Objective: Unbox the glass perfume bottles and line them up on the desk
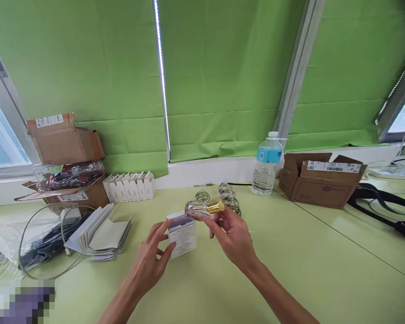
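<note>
My left hand (pixel 150 256) grips the left side of a small white carton (pixel 182 239) with printed text, standing on the table with its top open. My right hand (pixel 234 238) pinches a clear glass perfume bottle (pixel 195 209) with a gold cap. The bottle lies almost level in the air, just above the carton's upper right part, its glass base pointing left. Behind it stand several similar glass bottles (pixel 228 196) in a line, and one more glass bottle (pixel 202 195) sits to their left.
Several closed white cartons (pixel 130 187) stand in a row at the back left. Nearer lie flattened white cartons (pixel 104 236) and a looped cable (pixel 23 243). A water bottle (pixel 267 164) and an open cardboard box (pixel 319 182) are at the back right; stacked brown boxes (pixel 62 144) stand left.
</note>
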`<state>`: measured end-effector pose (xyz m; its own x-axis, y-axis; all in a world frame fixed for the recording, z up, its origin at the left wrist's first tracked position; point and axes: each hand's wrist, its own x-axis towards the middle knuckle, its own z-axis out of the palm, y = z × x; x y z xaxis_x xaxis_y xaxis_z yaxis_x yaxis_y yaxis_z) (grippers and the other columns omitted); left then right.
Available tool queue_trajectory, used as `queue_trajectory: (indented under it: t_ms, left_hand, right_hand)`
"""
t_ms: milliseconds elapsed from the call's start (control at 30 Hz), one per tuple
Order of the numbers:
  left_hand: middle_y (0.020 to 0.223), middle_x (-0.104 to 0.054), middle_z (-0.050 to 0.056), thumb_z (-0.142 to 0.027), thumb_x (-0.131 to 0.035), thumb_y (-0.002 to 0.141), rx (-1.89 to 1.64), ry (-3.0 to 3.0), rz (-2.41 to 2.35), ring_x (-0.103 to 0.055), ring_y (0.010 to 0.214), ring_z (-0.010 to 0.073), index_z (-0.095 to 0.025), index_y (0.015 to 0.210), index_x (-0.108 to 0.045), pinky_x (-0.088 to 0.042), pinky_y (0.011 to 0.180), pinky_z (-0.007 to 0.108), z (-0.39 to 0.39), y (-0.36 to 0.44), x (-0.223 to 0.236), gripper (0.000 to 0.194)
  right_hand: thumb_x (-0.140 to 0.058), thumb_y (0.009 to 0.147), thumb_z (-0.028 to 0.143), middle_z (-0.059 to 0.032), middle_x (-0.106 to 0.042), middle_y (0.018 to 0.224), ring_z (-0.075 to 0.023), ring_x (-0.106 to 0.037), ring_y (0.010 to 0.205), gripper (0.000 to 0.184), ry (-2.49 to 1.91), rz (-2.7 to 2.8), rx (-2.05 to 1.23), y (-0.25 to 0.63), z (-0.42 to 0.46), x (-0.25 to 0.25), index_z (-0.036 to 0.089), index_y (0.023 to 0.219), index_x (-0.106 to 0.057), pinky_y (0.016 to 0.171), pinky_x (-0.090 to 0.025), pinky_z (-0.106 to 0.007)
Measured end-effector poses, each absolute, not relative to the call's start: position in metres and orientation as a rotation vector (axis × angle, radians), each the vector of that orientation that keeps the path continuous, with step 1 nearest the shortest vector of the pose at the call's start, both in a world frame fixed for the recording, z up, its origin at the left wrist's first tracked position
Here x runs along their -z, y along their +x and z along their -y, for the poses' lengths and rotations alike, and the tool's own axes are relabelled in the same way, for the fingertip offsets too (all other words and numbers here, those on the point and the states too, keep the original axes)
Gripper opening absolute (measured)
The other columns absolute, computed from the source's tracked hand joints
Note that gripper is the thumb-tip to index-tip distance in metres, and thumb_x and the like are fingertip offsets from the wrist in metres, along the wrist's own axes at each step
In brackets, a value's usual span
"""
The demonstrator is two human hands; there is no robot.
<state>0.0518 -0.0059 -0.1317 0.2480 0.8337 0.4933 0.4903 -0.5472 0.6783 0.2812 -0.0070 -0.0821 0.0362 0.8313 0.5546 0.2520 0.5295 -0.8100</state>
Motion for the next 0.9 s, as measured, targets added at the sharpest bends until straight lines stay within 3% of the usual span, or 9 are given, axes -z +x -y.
queue_trajectory:
  t_ms: [133,300,400,500,733,900]
  left_hand:
    - [0.134,-0.045,0.005,-0.030,-0.046,0.093,-1.104,2.177,-1.185,-0.063,0.100,0.0177,-0.038,0.133,-0.042,-0.060,0.061,0.022,0.010,0.053,0.127,0.041]
    - [0.129,-0.051,0.005,-0.028,-0.050,0.090,-1.117,2.187,-1.179,-0.064,0.098,0.0183,-0.033,0.126,-0.046,-0.060,0.071,0.029,0.012,0.056,0.127,0.037]
    - [0.124,-0.056,0.006,-0.026,-0.054,0.087,-1.129,2.213,-1.220,-0.064,0.096,0.0197,-0.033,0.131,-0.042,-0.059,0.078,0.035,0.010,0.056,0.130,0.046]
    - [0.125,-0.057,0.006,-0.025,-0.056,0.086,-1.133,2.161,-1.235,-0.064,0.097,0.0195,-0.033,0.136,-0.036,-0.058,0.079,0.035,0.009,0.055,0.132,0.054]
    - [0.131,-0.053,0.004,-0.021,-0.053,0.087,-1.086,2.154,-1.186,-0.058,0.107,0.0195,-0.036,0.134,-0.039,-0.056,0.082,0.033,0.012,0.056,0.131,0.052]
    - [0.128,-0.055,0.006,-0.023,-0.054,0.087,-1.083,2.144,-1.184,-0.058,0.104,0.0208,-0.035,0.136,-0.039,-0.057,0.080,0.034,0.013,0.057,0.131,0.052]
  right_hand:
    - [-0.058,0.089,0.035,-0.0012,-0.056,0.082,-0.0122,-0.051,0.060,0.029,-0.883,1.613,-0.559,0.280,0.011,0.078,0.021,0.115,-0.056,0.053,-0.051,-0.025]
    - [-0.055,0.091,0.031,-0.0066,-0.061,0.104,-0.0127,-0.052,0.064,0.025,-0.884,1.782,-0.494,0.280,0.015,0.075,0.022,0.114,-0.058,0.061,-0.052,-0.028]
    - [-0.054,0.091,0.028,-0.0070,-0.060,0.111,-0.0127,-0.052,0.065,0.025,-0.866,1.897,-0.420,0.279,0.016,0.074,0.023,0.115,-0.058,0.066,-0.050,-0.029]
    - [-0.054,0.091,0.026,-0.0061,-0.061,0.109,-0.0126,-0.051,0.065,0.029,-0.864,1.979,-0.442,0.278,0.018,0.072,0.025,0.120,-0.056,0.060,-0.048,-0.025]
    - [-0.056,0.091,0.026,-0.0027,-0.063,0.098,-0.0140,-0.052,0.070,0.024,-0.992,2.112,-0.538,0.277,0.023,0.062,0.025,0.115,-0.059,0.059,-0.041,-0.024]
    - [-0.055,0.088,0.024,-0.0039,-0.062,0.108,-0.0146,-0.055,0.073,0.029,-1.035,2.169,-0.533,0.278,0.027,0.063,0.024,0.117,-0.055,0.060,-0.043,-0.024]
